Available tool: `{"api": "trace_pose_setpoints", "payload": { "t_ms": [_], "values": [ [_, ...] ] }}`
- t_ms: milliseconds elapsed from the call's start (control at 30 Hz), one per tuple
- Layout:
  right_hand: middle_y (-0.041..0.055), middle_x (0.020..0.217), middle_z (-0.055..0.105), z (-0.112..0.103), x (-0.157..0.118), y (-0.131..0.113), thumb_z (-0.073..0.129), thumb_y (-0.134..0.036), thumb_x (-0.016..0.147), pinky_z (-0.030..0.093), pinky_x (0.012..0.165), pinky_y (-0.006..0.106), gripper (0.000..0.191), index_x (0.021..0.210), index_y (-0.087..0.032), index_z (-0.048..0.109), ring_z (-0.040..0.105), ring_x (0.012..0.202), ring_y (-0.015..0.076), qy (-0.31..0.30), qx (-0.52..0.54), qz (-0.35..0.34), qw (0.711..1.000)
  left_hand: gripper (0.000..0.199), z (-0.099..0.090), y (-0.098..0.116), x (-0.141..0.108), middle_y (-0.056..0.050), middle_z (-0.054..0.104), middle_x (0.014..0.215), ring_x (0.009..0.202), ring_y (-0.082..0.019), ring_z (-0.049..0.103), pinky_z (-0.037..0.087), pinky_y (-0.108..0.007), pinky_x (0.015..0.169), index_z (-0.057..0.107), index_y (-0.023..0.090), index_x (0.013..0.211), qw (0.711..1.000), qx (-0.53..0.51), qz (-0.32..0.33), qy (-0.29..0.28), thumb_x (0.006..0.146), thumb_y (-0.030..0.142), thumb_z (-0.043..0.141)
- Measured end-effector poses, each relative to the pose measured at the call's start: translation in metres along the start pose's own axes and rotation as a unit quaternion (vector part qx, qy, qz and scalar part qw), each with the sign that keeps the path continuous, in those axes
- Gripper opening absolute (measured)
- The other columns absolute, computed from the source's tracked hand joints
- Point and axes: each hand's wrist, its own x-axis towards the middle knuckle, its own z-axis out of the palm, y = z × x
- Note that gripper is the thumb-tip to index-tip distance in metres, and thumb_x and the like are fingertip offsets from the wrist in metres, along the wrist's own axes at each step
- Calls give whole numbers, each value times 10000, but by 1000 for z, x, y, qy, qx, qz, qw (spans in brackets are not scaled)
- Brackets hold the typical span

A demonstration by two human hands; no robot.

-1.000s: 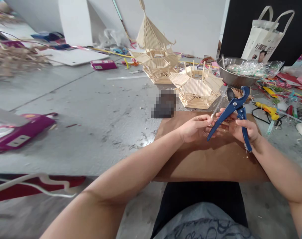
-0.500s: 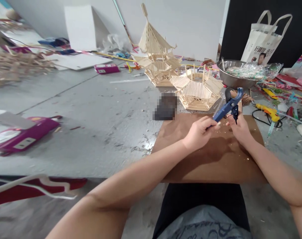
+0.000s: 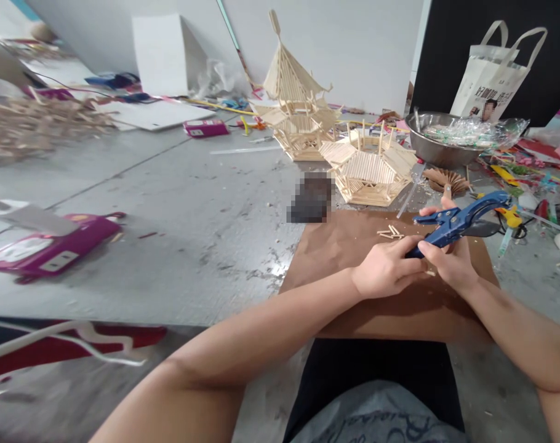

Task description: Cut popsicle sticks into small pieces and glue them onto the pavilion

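Note:
A pair of blue hand shears (image 3: 450,224) with a curved jaw and a dark blade points up and right, its jaws apart. My left hand (image 3: 388,271) is closed around the lower end of the handle. The thumb of my right hand (image 3: 458,264) presses on the same handle, while its other fingers reach behind the tool, partly hidden. Several short cut wooden sticks (image 3: 391,232) lie on the brown board (image 3: 335,258) just beyond my left hand. A small pale piece shows below my left fingers.
Behind the board stand a hexagonal stick model (image 3: 370,169) and a taller stick pagoda (image 3: 303,117). A metal bowl (image 3: 439,147) and a yellow glue gun (image 3: 511,215) are at the right. Purple power strips (image 3: 63,246) and a stick pile (image 3: 35,129) lie left.
The shears have come lower and turned to the right, jaws now pointing right. My right hand has moved onto their handle. The short sticks on the board are now in sight.

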Motion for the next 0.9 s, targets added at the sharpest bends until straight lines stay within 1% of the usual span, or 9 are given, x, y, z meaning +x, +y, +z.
{"api": "trace_pose_setpoints", "payload": {
  "t_ms": [67, 133, 200, 267, 333, 500, 633, 767, 900],
  "values": [
    [40, 1048, 560, -5, 4, 0, 567, -295, 698, 420, 906, 417, 538, 1210, -278, 404, 539, 972, 202, 5, 6, -22, 1000, 195, -2, 0, 2, -127, 514, 1231, 851, -175, 573, 456, -311, 807, 685, 198, 780, 996, -79, 9, 37, 800, 324, 538],
    [27, 981, 577, -12, 9, 5, 535, -272, 722, 417, 901, 425, 482, 1192, -274, 428, 552, 940, 201, 23, 18, -49, 998, 218, -5, -4, 4, -138, 533, 1210, 848, -169, 580, 461, -305, 793, 658, 170, 745, 984, -152, -22, 90, 806, 343, 540],
    [17, 902, 581, -19, 14, 10, 507, -259, 747, 434, 862, 419, 409, 1153, -267, 463, 568, 870, 195, 31, 10, -62, 998, 278, -9, -12, 7, -104, 634, 945, 654, -114, 562, 457, -250, 641, 635, 154, 758, 960, -210, -116, 142, 829, 388, 504],
    [12, 845, 576, -23, 17, 15, 513, -263, 757, 461, 775, 382, 328, 1085, -259, 504, 571, 766, 178, 22, -32, -54, 998, 335, -13, -21, 9, -38, 612, 686, 488, -71, 490, 389, -203, 499, 616, 140, 745, 935, -263, -206, 121, 820, 446, 503],
    [6, 789, 574, -24, 17, 16, 534, -284, 762, 463, 683, 336, 240, 1000, -248, 536, 550, 657, 154, 6, -101, -45, 994, 347, -14, -27, 11, -6, 592, 638, 435, -50, 456, 345, -183, 447, 610, 136, 770, 912, -308, -241, 122, 799, 471, 525],
    [-8, 655, 588, -18, 11, 15, 556, -364, 768, 436, 581, 288, 187, 909, -241, 558, 542, 557, 150, -42, -225, -40, 973, 344, -14, -28, 13, 8, 587, 613, 404, -42, 467, 352, -177, 426, 612, 119, 791, 891, -366, -254, 88, 760, 461, 584],
    [11, 729, 635, -15, 11, 15, 538, -385, 784, 459, 638, 308, 205, 926, -239, 554, 589, 640, 171, -70, -219, -46, 972, 338, -11, -26, 13, -1, 599, 603, 389, -46, 472, 372, -183, 423, 617, 108, 785, 877, -399, -267, 27, 753, 443, 597],
    [21, 775, 654, -14, 11, 14, 547, -378, 777, 465, 643, 311, 222, 943, -231, 555, 608, 674, 177, -110, -213, -15, 971, 340, -10, -26, 14, -12, 612, 581, 380, -55, 479, 370, -185, 411, 622, 103, 758, 862, -429, -270, -32, 726, 442, 628],
    [25, 787, 663, -13, 12, 9, 578, -325, 744, 456, 618, 294, 190, 905, -227, 562, 615, 685, 180, -163, -218, -12, 962, 324, -9, -24, 13, -17, 622, 580, 389, -57, 480, 368, -183, 413, 623, 107, 706, 855, -440, -271, -50, 694, 428, 663]
  ]
}}
